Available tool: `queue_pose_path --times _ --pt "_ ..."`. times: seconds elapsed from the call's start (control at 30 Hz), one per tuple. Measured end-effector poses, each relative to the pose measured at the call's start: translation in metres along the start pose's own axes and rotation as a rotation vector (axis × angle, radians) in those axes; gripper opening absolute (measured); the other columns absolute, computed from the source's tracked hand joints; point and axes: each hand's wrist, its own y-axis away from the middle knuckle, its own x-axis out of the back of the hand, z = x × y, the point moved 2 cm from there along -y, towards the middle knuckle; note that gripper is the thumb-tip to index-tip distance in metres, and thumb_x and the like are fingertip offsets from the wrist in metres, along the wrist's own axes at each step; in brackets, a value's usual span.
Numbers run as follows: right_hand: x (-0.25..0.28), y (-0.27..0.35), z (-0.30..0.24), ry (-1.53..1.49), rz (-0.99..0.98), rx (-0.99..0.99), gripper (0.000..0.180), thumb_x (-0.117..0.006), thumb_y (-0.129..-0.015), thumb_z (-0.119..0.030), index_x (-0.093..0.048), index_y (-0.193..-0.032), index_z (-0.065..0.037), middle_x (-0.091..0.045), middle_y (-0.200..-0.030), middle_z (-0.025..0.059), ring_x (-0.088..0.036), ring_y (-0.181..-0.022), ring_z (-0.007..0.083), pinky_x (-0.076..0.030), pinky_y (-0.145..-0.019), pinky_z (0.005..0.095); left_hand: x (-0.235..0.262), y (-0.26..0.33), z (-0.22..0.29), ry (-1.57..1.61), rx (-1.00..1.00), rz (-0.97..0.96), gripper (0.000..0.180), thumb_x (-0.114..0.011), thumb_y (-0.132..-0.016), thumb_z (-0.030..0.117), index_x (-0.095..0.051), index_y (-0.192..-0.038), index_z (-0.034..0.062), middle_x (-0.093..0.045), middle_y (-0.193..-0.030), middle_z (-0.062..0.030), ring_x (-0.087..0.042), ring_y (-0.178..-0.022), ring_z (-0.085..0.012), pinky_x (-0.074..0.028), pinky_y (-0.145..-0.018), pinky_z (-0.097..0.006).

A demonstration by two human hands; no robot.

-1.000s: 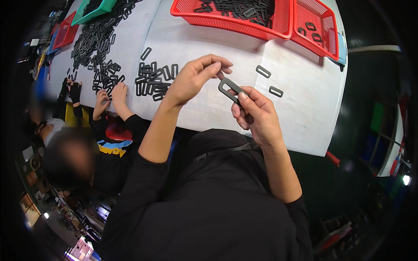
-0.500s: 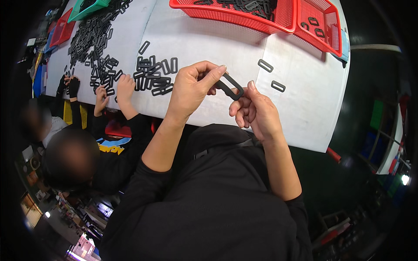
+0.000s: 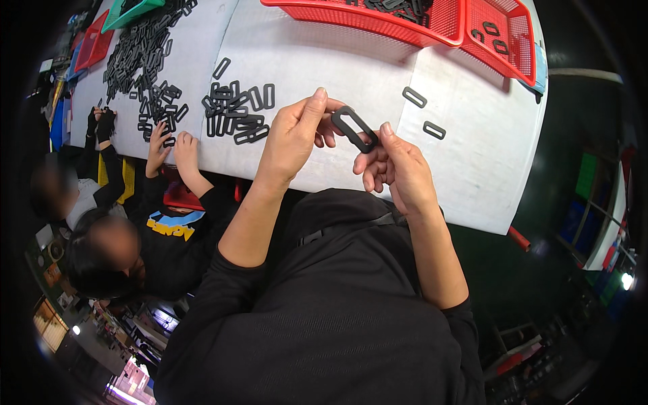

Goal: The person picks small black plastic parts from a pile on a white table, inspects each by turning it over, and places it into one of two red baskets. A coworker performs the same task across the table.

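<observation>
Top edge cuts off the red plastic mesh baskets [image 3: 432,23], so contents only partly seen. Green plastic tray [image 3: 131,10], upper left, also cropped. Left hand [image 3: 293,138] fingertips hide behind the black rectangular plastic loop [image 3: 354,128]; loop's lower end covered by right hand [image 3: 398,169]. Small black pieces in the upper-left heap [image 3: 138,54] too tiny to tell apart.

Black loop [image 3: 355,129] between both hands' fingers [image 3: 317,108]

A buckle [image 3: 354,128] is held up over the bench [image 3: 472,169] between the left hand [image 3: 293,138] and right hand [image 3: 398,165]. A small pile of buckles [image 3: 236,111] is spread out just left of them, two loose ones [image 3: 424,113] are lying to the right, and baskets [image 3: 439,20] are parked along the far edge.
</observation>
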Motion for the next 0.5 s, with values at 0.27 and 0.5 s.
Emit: queue_pose_path --times 0.27,0.5 --pt "-0.001 -0.004 0.000 -0.071 0.024 -0.045 0.046 -0.032 -0.096 -0.042 -0.056 -0.088 -0.003 -0.059 -0.062 0.0088 -0.051 -0.043 0.0110 -0.035 -0.039 0.0198 0.001 -0.003 -0.003 -0.091 0.008 0.000 0.027 -0.049 -0.092 0.024 -0.063 -0.097 0.0014 -0.058 -0.068 -0.0001 -0.047 -0.055 -0.0033 -0.037 -0.051 -0.016" --pt "0.003 -0.018 -0.001 0.043 -0.021 -0.070 0.041 -0.041 -0.094 -0.039 -0.058 -0.090 -0.001 -0.061 -0.066 0.0081 -0.053 -0.046 0.0108 -0.038 -0.042 0.0198 0.003 -0.007 -0.005 -0.091 0.038 0.011 0.026 -0.048 -0.092 0.022 -0.064 -0.096 0.0015 -0.056 -0.067 -0.0002 -0.045 -0.054 -0.0031 -0.036 -0.050 -0.016"
